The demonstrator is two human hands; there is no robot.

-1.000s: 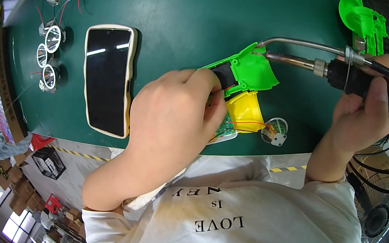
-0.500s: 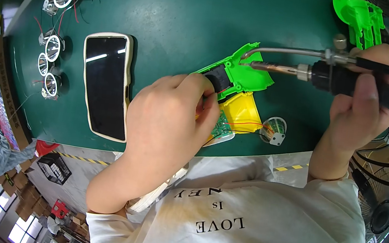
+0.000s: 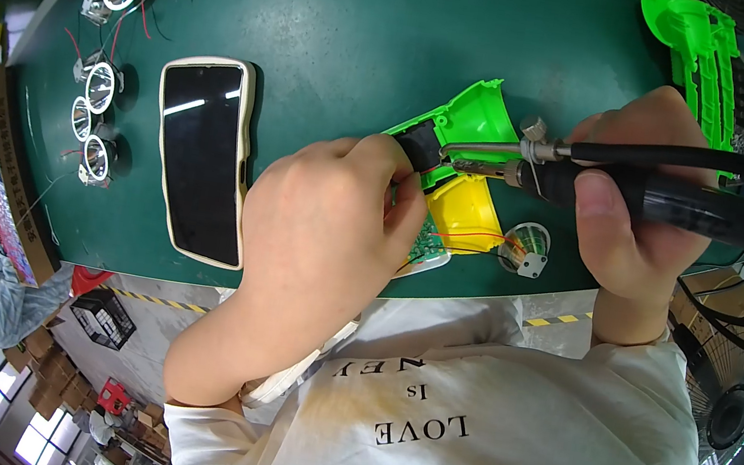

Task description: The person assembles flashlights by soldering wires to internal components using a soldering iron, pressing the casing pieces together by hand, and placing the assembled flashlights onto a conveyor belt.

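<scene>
My right hand [image 3: 639,215] grips a soldering iron [image 3: 544,176] with a thin metal feed tube fixed alongside it. Its tip meets the black part [image 3: 419,146] inside a green plastic housing [image 3: 480,119]. My left hand [image 3: 328,207] is closed in a pinch by that black part. A bit of red wire shows at its fingertips, but what they hold is hidden. Under the left fingers lies a green circuit board [image 3: 428,249], partly covered, next to a yellow plastic piece [image 3: 468,216]. Red and black wires run from there to a small round lamp reflector [image 3: 523,248].
A phone [image 3: 202,159] in a pale case lies left of my left hand. Several lamp reflectors [image 3: 100,88] with wires stand at the table's left. Another green plastic part [image 3: 705,66] is at the far right, near black cables [image 3: 734,320]. A person [image 3: 6,298] is beyond the table.
My right hand has moved left and down, bringing the iron's tip from above the green housing to the black part. My left hand has barely moved.
</scene>
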